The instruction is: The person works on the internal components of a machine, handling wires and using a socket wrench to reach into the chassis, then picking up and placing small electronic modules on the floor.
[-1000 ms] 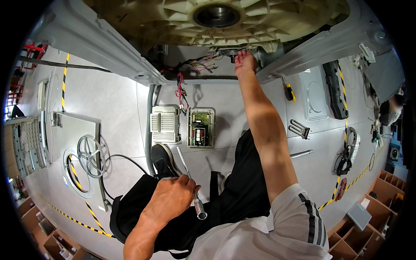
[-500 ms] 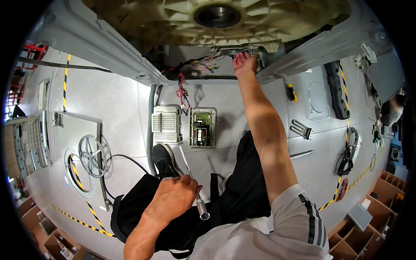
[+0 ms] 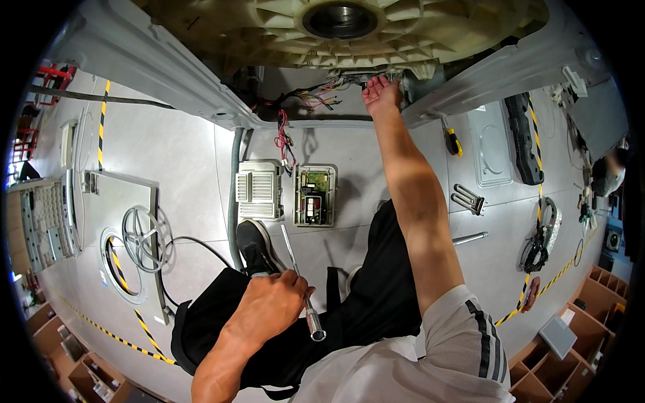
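Low over my legs, my left hand (image 3: 272, 305) grips a long metal socket wrench (image 3: 313, 316). My right hand (image 3: 381, 95) reaches up beneath the pale plastic tub (image 3: 403, 23) of an open appliance, palm up with fingers curled at metal fittings (image 3: 406, 84); what they hold, if anything, is hidden. Loose coloured wires (image 3: 314, 99) lie left of that hand inside the metal cabinet (image 3: 175, 80), with red ones (image 3: 282, 138) hanging down to an opened housing with a circuit board (image 3: 314, 198). A ribbed cover (image 3: 259, 191) lies beside it.
A metal panel (image 3: 117, 195) with a spoked wheel (image 3: 142, 238) lies left. Rightward are a screwdriver (image 3: 453, 141), heating element (image 3: 467, 198), metal tube (image 3: 470, 238), dark elongated part (image 3: 523, 138) and cable bundle (image 3: 537, 248). Wooden compartment boxes (image 3: 581, 316) stand lower right. Another person (image 3: 608, 174) is at the far right.
The fingers of my right hand have shifted under the tub, now covering the dark fitting that showed beside them a second ago. My left hand holds the wrench in much the same place.
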{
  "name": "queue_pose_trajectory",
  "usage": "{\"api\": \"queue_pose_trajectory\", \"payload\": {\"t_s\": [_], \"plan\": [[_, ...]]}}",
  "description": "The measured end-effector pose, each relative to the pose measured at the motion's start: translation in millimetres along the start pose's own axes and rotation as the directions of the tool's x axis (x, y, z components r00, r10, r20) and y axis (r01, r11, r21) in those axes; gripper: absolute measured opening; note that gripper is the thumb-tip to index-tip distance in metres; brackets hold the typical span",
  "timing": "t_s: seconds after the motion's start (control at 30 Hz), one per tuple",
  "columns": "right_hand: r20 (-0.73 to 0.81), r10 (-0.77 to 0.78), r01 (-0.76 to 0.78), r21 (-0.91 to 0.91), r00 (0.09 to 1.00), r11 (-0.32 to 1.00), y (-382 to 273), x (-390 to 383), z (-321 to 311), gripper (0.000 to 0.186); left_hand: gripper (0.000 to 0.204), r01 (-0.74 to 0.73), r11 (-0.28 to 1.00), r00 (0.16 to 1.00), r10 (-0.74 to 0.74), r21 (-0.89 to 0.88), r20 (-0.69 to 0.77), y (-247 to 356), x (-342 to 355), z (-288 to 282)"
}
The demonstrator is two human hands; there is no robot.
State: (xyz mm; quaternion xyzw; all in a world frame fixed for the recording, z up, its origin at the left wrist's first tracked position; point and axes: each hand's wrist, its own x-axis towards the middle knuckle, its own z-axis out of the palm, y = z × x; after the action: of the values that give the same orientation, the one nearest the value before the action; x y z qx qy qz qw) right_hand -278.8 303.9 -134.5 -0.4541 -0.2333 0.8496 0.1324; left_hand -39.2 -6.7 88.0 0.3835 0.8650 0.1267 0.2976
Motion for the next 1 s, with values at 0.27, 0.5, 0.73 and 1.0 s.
{"api": "queue_pose_trajectory", "payload": {"t_s": [0.27, 0.5, 0.73, 1.0], "plan": [[-0.035, -0.094, 0.095, 0.038, 0.995, 0.995, 3.6, 4.6, -1.4, 0.028, 0.021, -0.011, 1.0, 1.0, 0.011, -0.004, 0.01, -1.2, -0.8, 0.6], [0.056, -0.161, 0.16, 0.016, 0.985, 0.987, -1.2, 37.9, -11.2, 0.03, 0.021, -0.036, 0.999, 0.999, 0.036, 0.01, -0.002, -0.5, -0.8, 1.0], [0.014, -0.033, 0.032, 0.088, 0.999, 0.996, 3.2, 1.2, 0.1, 0.023, 0.021, -0.026, 1.0, 1.0, 0.026, -0.006, -0.01, -5.5, -4.5, 6.7], [0.044, -0.147, 0.146, 0.027, 0.988, 0.989, 5.4, 23.7, -5.2, 0.027, 0.02, -0.052, 0.999, 0.998, 0.052, 0.006, -0.039, -6.8, -2.4, 6.3]]}}
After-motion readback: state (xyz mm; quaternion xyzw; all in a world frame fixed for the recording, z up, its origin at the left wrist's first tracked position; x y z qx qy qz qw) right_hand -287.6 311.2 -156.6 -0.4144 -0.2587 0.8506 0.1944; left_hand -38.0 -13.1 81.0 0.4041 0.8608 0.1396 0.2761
